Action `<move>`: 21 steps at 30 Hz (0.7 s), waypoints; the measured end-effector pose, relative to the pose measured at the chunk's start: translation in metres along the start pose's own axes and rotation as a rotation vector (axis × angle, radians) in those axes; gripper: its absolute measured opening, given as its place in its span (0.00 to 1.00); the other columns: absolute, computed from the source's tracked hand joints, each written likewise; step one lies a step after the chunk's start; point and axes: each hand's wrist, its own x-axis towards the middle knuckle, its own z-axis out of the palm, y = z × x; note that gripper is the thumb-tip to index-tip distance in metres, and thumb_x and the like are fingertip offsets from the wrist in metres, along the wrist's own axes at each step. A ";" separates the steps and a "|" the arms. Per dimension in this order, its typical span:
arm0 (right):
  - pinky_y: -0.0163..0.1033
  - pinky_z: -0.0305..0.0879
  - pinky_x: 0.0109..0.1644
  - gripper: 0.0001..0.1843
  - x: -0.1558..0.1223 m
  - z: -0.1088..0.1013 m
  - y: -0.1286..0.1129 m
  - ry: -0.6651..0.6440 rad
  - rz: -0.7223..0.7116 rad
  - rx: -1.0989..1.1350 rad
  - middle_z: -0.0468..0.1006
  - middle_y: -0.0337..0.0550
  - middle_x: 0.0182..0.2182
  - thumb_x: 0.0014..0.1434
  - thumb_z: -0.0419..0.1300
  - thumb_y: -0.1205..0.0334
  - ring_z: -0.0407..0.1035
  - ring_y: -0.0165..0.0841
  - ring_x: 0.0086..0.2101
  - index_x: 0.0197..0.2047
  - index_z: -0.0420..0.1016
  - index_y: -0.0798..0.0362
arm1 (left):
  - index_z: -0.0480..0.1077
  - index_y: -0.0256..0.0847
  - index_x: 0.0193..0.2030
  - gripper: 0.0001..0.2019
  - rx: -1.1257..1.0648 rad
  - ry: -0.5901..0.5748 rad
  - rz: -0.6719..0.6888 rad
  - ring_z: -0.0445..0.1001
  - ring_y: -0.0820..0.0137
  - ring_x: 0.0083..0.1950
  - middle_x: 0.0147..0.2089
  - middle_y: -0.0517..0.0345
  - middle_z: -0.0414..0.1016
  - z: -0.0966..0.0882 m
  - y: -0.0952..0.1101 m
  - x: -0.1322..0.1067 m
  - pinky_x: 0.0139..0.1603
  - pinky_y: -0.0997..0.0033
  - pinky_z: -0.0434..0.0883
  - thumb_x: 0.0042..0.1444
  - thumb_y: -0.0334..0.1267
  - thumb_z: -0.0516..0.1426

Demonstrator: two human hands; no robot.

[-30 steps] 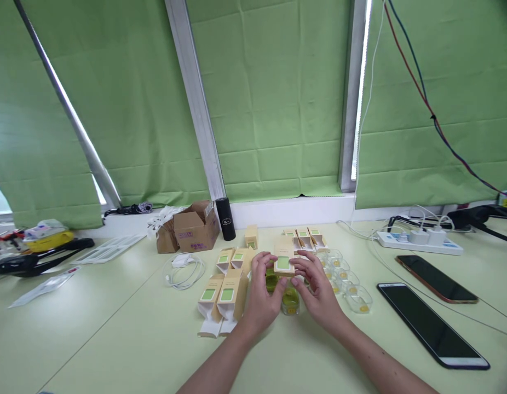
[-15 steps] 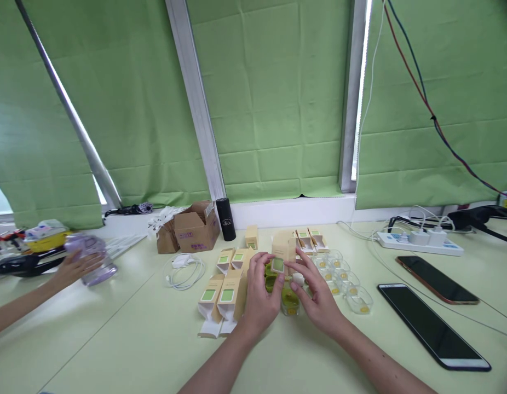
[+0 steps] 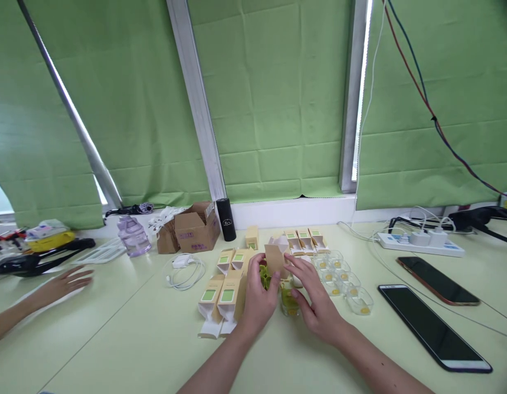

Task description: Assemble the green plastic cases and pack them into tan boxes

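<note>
Between my two hands, above the table, is a small tan cardboard box, a plain face toward me. My left hand grips its left side with fingers and thumb. The fingertips of my right hand are on its right side, with the thumb lower down. Just under the hands stands a clear cup with green contents, and more green cups show behind my left fingers. Clear cups with yellow spots are to the right of my right hand. Several tan boxes with green labels lie left of my left hand.
More open tan boxes stand behind. Two phones and a power strip lie at right. At left are a white cable, a carton, a purple bottle and another person's hand.
The box in my hands has turned, its green label giving way to a plain face. At left, the other person has set the purple bottle down farther right and drawn their hand back.
</note>
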 end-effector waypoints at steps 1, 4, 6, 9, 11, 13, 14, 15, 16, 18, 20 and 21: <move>0.66 0.60 0.74 0.33 0.000 0.000 -0.001 -0.008 -0.016 -0.003 0.62 0.43 0.75 0.73 0.50 0.69 0.53 0.46 0.74 0.76 0.57 0.37 | 0.66 0.44 0.60 0.19 0.010 0.010 -0.012 0.74 0.58 0.58 0.58 0.46 0.74 -0.001 0.001 0.001 0.59 0.55 0.72 0.69 0.51 0.58; 0.65 0.63 0.73 0.35 0.001 -0.001 -0.003 -0.033 -0.045 -0.008 0.64 0.42 0.74 0.71 0.48 0.72 0.55 0.45 0.74 0.77 0.57 0.38 | 0.68 0.44 0.58 0.21 0.020 0.015 -0.040 0.75 0.57 0.55 0.55 0.47 0.77 -0.003 0.002 0.003 0.57 0.56 0.72 0.67 0.54 0.60; 0.63 0.63 0.73 0.37 0.001 -0.001 -0.003 -0.049 -0.055 -0.017 0.66 0.42 0.73 0.71 0.48 0.73 0.56 0.44 0.73 0.77 0.55 0.38 | 0.68 0.43 0.59 0.23 0.011 0.005 -0.059 0.76 0.57 0.55 0.54 0.47 0.77 -0.004 0.000 0.005 0.56 0.56 0.72 0.65 0.55 0.61; 0.65 0.60 0.75 0.38 0.000 -0.001 -0.002 -0.057 -0.069 -0.044 0.67 0.42 0.73 0.70 0.49 0.73 0.59 0.44 0.72 0.78 0.53 0.38 | 0.69 0.43 0.60 0.25 -0.002 0.011 -0.083 0.76 0.55 0.56 0.55 0.46 0.78 -0.006 -0.005 0.008 0.57 0.56 0.72 0.63 0.56 0.63; 0.66 0.57 0.76 0.37 -0.001 -0.001 0.002 -0.043 -0.072 -0.066 0.67 0.43 0.73 0.70 0.50 0.72 0.61 0.44 0.71 0.78 0.54 0.39 | 0.70 0.42 0.59 0.25 -0.005 0.024 -0.087 0.76 0.55 0.57 0.56 0.46 0.78 -0.007 -0.009 0.010 0.58 0.56 0.71 0.62 0.55 0.64; 0.65 0.59 0.75 0.34 -0.002 -0.002 0.005 -0.019 -0.070 -0.095 0.71 0.45 0.70 0.69 0.53 0.71 0.65 0.45 0.69 0.75 0.59 0.40 | 0.70 0.41 0.59 0.25 -0.028 0.040 -0.084 0.76 0.55 0.56 0.56 0.45 0.79 -0.008 -0.014 0.012 0.58 0.55 0.70 0.63 0.55 0.64; 0.64 0.62 0.72 0.32 -0.001 -0.003 0.006 -0.008 -0.063 -0.112 0.74 0.47 0.67 0.68 0.55 0.71 0.68 0.46 0.66 0.72 0.62 0.41 | 0.70 0.41 0.60 0.25 -0.049 0.047 -0.083 0.76 0.56 0.56 0.55 0.45 0.79 -0.009 -0.016 0.014 0.58 0.55 0.70 0.64 0.54 0.63; 0.63 0.66 0.68 0.29 0.000 -0.005 0.007 -0.004 -0.053 -0.131 0.78 0.48 0.62 0.67 0.57 0.70 0.70 0.48 0.63 0.68 0.66 0.42 | 0.70 0.40 0.60 0.24 -0.074 0.052 -0.084 0.77 0.56 0.55 0.55 0.45 0.79 -0.010 -0.018 0.015 0.58 0.56 0.70 0.64 0.54 0.62; 0.61 0.70 0.63 0.25 0.001 -0.007 0.007 -0.009 -0.033 -0.153 0.81 0.49 0.57 0.65 0.59 0.69 0.72 0.49 0.60 0.64 0.70 0.43 | 0.70 0.40 0.60 0.24 -0.103 0.056 -0.086 0.77 0.57 0.55 0.55 0.45 0.79 -0.011 -0.020 0.017 0.58 0.56 0.70 0.65 0.54 0.62; 0.59 0.73 0.54 0.19 0.004 -0.013 0.005 -0.066 0.014 -0.211 0.83 0.49 0.48 0.61 0.62 0.68 0.74 0.51 0.53 0.55 0.75 0.45 | 0.70 0.39 0.61 0.25 -0.172 0.057 -0.099 0.77 0.57 0.56 0.56 0.44 0.79 -0.012 -0.024 0.019 0.59 0.56 0.71 0.65 0.54 0.62; 0.59 0.71 0.50 0.16 0.007 -0.017 0.002 -0.163 0.045 -0.281 0.84 0.48 0.43 0.58 0.66 0.67 0.73 0.52 0.49 0.50 0.77 0.46 | 0.68 0.39 0.63 0.27 -0.248 0.047 -0.129 0.77 0.57 0.57 0.59 0.42 0.77 -0.014 -0.028 0.020 0.59 0.56 0.72 0.65 0.55 0.62; 0.59 0.70 0.50 0.16 0.007 -0.019 0.001 -0.206 0.055 -0.310 0.84 0.48 0.42 0.57 0.67 0.65 0.72 0.52 0.47 0.49 0.77 0.46 | 0.67 0.40 0.64 0.28 -0.282 0.036 -0.149 0.77 0.57 0.57 0.60 0.42 0.76 -0.014 -0.029 0.021 0.59 0.56 0.73 0.64 0.55 0.62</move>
